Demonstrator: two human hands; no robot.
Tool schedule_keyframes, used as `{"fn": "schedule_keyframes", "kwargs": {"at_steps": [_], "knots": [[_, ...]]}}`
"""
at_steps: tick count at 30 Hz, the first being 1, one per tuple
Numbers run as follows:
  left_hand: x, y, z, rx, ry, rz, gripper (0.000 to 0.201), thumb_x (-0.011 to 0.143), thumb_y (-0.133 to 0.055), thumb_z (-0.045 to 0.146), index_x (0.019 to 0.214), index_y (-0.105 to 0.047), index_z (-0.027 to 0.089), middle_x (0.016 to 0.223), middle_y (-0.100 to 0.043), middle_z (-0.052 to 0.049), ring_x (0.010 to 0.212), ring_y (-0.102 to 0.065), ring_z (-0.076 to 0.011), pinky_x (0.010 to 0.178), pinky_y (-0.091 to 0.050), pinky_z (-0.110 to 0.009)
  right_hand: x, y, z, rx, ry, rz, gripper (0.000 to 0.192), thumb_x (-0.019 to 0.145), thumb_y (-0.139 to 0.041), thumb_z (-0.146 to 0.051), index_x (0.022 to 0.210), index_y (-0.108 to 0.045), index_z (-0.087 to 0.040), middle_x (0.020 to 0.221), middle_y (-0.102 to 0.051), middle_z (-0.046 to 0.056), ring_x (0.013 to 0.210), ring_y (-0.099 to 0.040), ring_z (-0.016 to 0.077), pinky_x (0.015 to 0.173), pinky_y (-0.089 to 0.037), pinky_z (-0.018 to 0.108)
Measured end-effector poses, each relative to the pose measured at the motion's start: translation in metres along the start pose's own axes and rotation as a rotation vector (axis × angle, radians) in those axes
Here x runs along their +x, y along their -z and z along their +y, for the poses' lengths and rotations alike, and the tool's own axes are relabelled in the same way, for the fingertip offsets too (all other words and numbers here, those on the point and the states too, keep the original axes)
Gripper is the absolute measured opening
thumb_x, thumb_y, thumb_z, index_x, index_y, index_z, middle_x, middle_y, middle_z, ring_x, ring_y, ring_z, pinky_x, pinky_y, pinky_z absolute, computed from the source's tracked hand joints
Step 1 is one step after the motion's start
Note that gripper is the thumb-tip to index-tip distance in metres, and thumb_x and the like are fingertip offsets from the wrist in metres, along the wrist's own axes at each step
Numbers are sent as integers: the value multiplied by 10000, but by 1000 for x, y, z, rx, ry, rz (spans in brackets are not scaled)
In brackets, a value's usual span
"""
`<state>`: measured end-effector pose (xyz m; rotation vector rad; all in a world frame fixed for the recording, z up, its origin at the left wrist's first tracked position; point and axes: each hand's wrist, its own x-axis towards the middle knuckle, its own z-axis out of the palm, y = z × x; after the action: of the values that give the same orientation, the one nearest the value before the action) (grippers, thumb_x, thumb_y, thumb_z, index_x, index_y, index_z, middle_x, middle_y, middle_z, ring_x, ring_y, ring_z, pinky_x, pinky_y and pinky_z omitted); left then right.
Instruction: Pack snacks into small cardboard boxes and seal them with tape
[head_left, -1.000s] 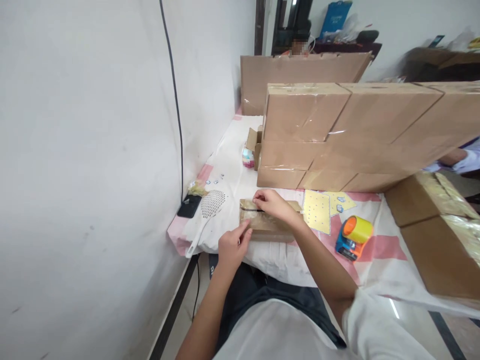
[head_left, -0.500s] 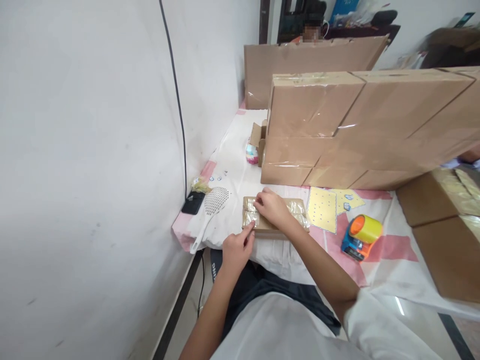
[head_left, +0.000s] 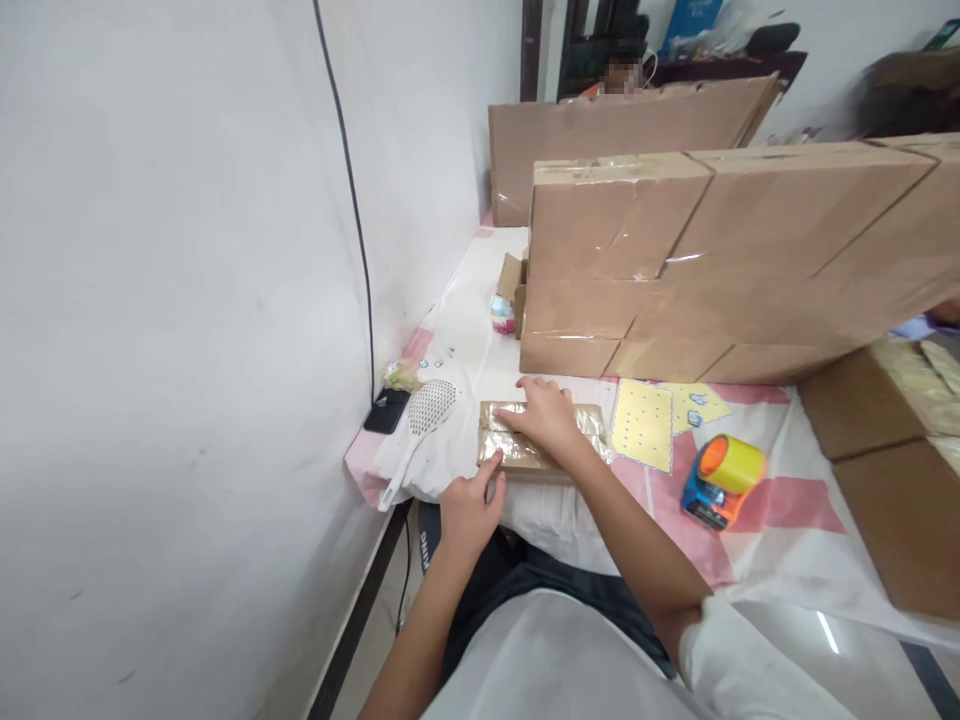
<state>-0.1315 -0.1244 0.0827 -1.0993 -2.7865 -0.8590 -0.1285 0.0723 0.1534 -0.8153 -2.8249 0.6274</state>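
A small flat cardboard box [head_left: 499, 440] wrapped in clear tape lies near the table's front edge. My right hand [head_left: 546, 417] lies flat on top of it, fingers spread towards its left end. My left hand [head_left: 466, 507] sits at the box's near left corner, fingertips touching its front edge. Neither hand grips anything.
A yellow-and-orange tape dispenser [head_left: 721, 478] stands to the right, beside yellow label sheets [head_left: 642, 424]. A white slotted spoon [head_left: 420, 423] and a black phone [head_left: 386, 410] lie by the wall. A wall of taped cartons [head_left: 720, 260] fills the back; more cartons [head_left: 892, 470] sit right.
My right hand has flattened onto the box top, having pinched at its left end before. My left hand stays at the near left corner. The view has shifted slightly.
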Motion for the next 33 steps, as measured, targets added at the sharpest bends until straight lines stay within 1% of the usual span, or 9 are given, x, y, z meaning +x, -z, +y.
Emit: {"fn": "schedule_keyframes", "kwargs": {"at_steps": [3, 8, 11, 15, 18, 21, 24, 28, 33], "knots": [[-2, -1, 0, 9, 13, -7, 407, 958, -503, 360, 1306, -695, 268, 544, -570, 0, 539, -568, -177, 582, -376, -247, 5, -5, -6, -9, -79, -119, 607, 861, -588, -687, 1124, -669, -146, 1078, -723, 177, 1065, -622, 353, 966, -337, 480], [-6, -6, -2, -9, 25, -13, 440, 976, -471, 363, 1359, -647, 236, 529, -522, 29, 524, -552, -168, 576, -341, -249, 12, -5, -1, -31, -174, -31, 448, 960, -519, -551, 1052, -699, -151, 1059, -736, 179, 1066, -636, 329, 968, -319, 472], [-9, -8, -1, -37, 30, -40, 457, 977, -476, 364, 1384, -610, 205, 543, -524, 40, 523, -553, -165, 567, -329, -249, 2, 5, 18, 29, -198, 17, 344, 947, -561, -476, 1042, -706, -180, 1025, -752, 140, 1035, -654, 307, 969, -327, 458], [-13, -9, -2, -62, 32, -50, 479, 980, -472, 384, 1405, -562, 181, 577, -544, 46, 524, -557, -163, 571, -342, -251, -26, 36, 89, 156, -292, 139, 256, 938, -568, -423, 1006, -718, -228, 948, -767, 65, 902, -679, 248, 904, -387, 396], [-13, -10, -4, -82, 29, -58, 483, 970, -474, 390, 1389, -558, 164, 589, -547, 46, 534, -566, -167, 579, -360, -255, -47, 72, 182, 130, -476, 271, 228, 927, -551, -313, 1005, -737, -207, 997, -768, 83, 885, -677, 239, 762, -418, 330], [-10, -9, -5, -86, 20, -71, 480, 958, -477, 388, 1373, -560, 163, 584, -533, 50, 538, -573, -174, 572, -358, -256, -57, 108, 278, 74, -564, 395, 239, 898, -572, -244, 1018, -756, -150, 1028, -760, 129, 893, -670, 236, 739, -427, 313], [-4, -9, -5, -88, 28, -74, 490, 951, -481, 393, 1383, -543, 169, 599, -542, 51, 539, -579, -174, 570, -363, -255, -51, 124, 341, 89, -548, 293, 244, 862, -596, -193, 1015, -761, -98, 987, -748, 153, 848, -645, 214, 745, -429, 309], [1, -11, -3, -99, 41, -75, 503, 949, -483, 407, 1387, -521, 163, 610, -543, 56, 544, -578, -171, 581, -384, -258, -33, 110, 367, 193, -429, 60, 234, 743, -698, -123, 966, -763, -99, 861, -736, 93, 718, -601, 153, 714, -426, 274], [2, -4, 1, -61, 68, -103, 524, 947, -478, 441, 1402, -503, 182, 615, -546, 58, 539, -586, -176, 561, -391, -254, -19, 85, 365, 278, -359, -33, 192, 586, -756, -68, 759, -723, -145, 675, -657, -24, 641, -530, 113, 665, -393, 237]]}}
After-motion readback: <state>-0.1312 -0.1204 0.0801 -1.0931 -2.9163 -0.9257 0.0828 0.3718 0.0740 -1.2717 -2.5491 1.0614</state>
